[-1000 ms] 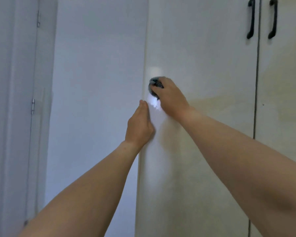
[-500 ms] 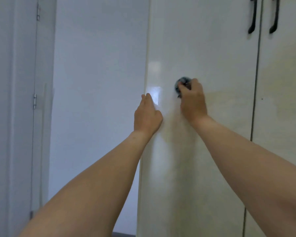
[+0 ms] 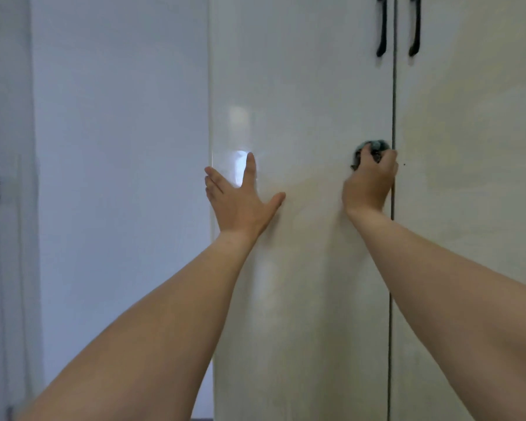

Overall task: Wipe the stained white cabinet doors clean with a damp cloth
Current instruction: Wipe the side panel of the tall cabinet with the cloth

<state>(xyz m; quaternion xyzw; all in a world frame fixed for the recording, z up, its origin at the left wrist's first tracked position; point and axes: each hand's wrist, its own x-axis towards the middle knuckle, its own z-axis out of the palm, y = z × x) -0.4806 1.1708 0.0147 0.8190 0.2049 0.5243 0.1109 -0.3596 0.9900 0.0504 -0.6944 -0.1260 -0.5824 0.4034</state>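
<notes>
left hand (image 3: 242, 202) flat on door (image 3: 301, 86), fingers spread, held nothing | right hand (image 3: 369, 180) at 3 o'clock, balled around dark cloth (image 3: 372, 146), pressed beside seam (image 3: 394, 117)

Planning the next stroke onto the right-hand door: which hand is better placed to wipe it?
The right hand: it already grips the dark bunched cloth at the seam beside the right white cabinet door. The left hand lies flat, empty.
</notes>
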